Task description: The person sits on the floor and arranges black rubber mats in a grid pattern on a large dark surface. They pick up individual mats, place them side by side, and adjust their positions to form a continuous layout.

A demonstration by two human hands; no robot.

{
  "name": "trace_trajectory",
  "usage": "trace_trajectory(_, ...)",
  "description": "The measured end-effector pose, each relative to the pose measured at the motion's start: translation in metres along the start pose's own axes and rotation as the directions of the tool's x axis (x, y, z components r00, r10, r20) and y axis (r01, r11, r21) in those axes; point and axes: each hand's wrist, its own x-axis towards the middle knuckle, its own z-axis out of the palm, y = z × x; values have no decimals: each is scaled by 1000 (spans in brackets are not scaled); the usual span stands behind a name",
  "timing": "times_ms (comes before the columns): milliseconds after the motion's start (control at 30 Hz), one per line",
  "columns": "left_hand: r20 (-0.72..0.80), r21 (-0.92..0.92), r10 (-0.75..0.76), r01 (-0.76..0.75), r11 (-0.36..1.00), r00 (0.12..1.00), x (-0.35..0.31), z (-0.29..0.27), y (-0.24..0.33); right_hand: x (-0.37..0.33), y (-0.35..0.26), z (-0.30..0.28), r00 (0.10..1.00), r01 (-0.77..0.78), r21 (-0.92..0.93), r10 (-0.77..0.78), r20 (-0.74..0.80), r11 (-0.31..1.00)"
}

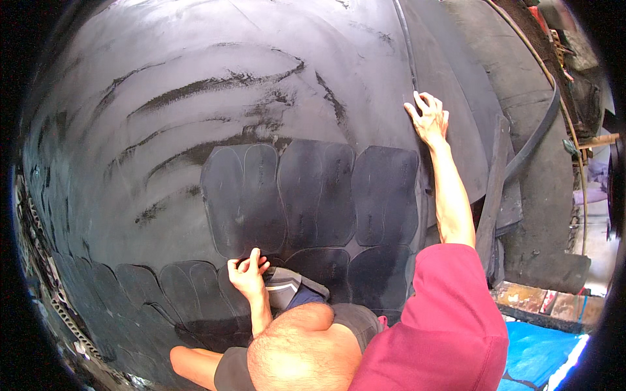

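Observation:
A wide black rubber-like sheet (pixel 215 85) spreads before me, with chalky grey smears. Rows of sole-shaped outlines, such as this paired sole shape (pixel 244 199), are marked or cut along its near part. My right hand (pixel 430 118) reaches far forward on the right, thumb and fingers apart, the fingertips by the near end of a narrow dark strip (pixel 405 42) along a sheet edge. Close to my knee, my left hand (pixel 249 277) is curled, thumb and fingers drawn together at the lower edge of a sole outline. What it may hold is too small to make out.
My grey shoe (pixel 287 287) with white stripes rests on the sheet. More dark sheets (pixel 548 202) overlap at the right, with a curved black strip (pixel 544 127). A blue sheet (pixel 544 352) and worn boards (pixel 521 296) lie at the lower right. Clutter lines the left rim.

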Motion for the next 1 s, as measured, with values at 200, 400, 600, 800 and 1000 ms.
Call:
trace_trajectory(200,32,-27,14,-13,1000,999,2,-3,-4,-15,21,-12,994,76,157,-87,65,985)
trace_trajectory(400,92,-8,-159,160,987,983,0,-19,17,-2,22,-66,976,-72,806,210,-66,588)
trace_trajectory(600,-7,26,32,-32,999,999,13,-64,25,1,-172,-51,960,159,902,-277,-46,401)
trace_trajectory(800,-204,29,160,-158,987,966,16,-112,25,-45,-225,28,946,314,183,-292,-137,932)
trace_trajectory(1000,-326,-28,112,-128,991,939,24,-133,-2,-45,-223,39,942,322,51,-315,-115,945)
